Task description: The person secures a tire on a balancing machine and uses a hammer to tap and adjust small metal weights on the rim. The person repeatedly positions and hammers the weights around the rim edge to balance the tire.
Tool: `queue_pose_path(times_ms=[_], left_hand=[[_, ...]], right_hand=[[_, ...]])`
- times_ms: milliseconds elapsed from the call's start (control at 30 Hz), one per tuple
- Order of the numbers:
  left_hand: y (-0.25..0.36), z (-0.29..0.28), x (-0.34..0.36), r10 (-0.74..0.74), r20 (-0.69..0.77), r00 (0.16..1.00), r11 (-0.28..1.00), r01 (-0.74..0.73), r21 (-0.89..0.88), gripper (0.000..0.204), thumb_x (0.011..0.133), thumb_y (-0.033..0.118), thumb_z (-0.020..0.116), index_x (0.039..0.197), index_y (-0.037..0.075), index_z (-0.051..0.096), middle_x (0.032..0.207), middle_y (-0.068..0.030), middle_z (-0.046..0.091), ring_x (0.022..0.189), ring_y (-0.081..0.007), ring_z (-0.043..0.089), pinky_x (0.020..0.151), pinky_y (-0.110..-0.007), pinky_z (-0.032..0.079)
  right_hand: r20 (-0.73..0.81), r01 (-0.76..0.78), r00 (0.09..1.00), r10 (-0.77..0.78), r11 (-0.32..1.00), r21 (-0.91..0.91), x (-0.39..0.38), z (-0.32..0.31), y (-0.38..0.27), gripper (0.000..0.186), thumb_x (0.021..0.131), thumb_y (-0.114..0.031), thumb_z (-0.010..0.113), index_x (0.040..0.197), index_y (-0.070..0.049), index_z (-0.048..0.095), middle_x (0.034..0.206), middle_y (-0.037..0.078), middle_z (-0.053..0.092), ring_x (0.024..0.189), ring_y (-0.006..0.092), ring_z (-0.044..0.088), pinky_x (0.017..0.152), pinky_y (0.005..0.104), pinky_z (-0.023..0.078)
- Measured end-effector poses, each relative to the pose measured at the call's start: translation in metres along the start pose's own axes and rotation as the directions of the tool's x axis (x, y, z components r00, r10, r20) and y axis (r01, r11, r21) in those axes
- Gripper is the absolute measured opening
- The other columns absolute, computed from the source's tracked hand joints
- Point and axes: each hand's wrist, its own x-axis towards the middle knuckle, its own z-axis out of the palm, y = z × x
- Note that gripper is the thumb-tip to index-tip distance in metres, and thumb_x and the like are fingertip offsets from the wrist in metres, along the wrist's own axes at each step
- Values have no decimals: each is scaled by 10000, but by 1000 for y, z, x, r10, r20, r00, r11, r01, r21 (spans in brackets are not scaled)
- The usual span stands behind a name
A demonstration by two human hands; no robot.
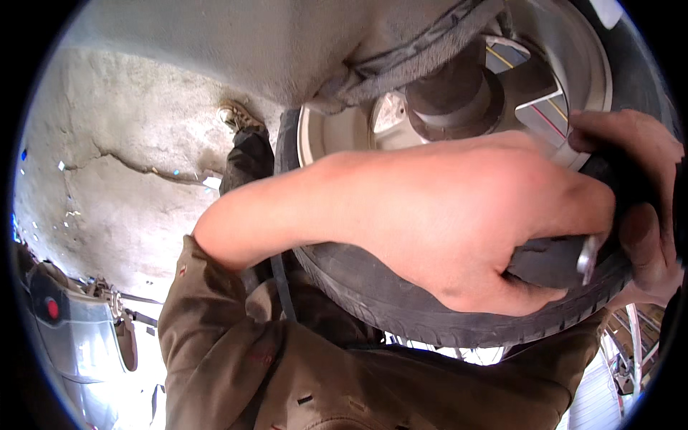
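Note:
In front of me a car wheel stands with its black tire [401,315] around a silver alloy rim [598,57]. A dark round hub piece [459,93] sits at the rim's middle. My left hand [502,215] reaches across the wheel from the left, with bent fingers and thumb over the tire's sidewall. A small shiny metal piece [586,259] shows between its index finger and thumb; its kind is unclear. At the right edge my right hand [656,186] curves over the tire, its fingers near the rim and its thumb pointing up. Part of that grip is in shadow.
A large grey machine cover [215,43] overhangs the wheel from above. To the left lies a cracked concrete floor [129,143] with small scraps. A foot in a shoe [240,115] stands there. A silver vehicle part with a red round light [52,308] is at the lower left.

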Motion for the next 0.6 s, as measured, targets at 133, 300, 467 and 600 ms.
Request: queue_pose_path(times_ms=[133,300,467,600], left_hand=[[-11,-3,4,88,-175,981,996,-85,20,269,805,148,794,955,-8,635,871,-174,689,775,-362,691,685,-414,545],[-2,-5,11,35,-248,968,988,4,156,296,788,169,815,935,-30,654,799,-179,692,728,-335,701,668,-403,550],[11,0,19,-274,-229,934,932,317,177,354,745,200,840,938,-59,696,741,-192,695,719,-334,732,673,-395,569],[-4,2,10,-191,-187,964,928,240,287,444,709,263,897,938,-72,715,781,-231,710,791,-392,740,708,-425,590]], right_hand=[[25,10,1000,-11,998,54,4,4,5,715,1018,-527,574,1458,32,500,1394,182,591,1268,288,599,1050,399,473],[235,25,970,-67,984,179,42,-6,-8,705,1018,-512,589,1454,36,504,1385,176,599,1260,281,605,1045,391,473],[696,39,686,-212,966,256,120,-18,-33,696,1018,-498,603,1449,40,508,1377,170,608,1251,273,611,1040,382,473],[793,319,540,-282,941,118,136,7,-62,609,884,-362,786,1309,36,606,1062,176,691,960,319,693,812,399,506]])
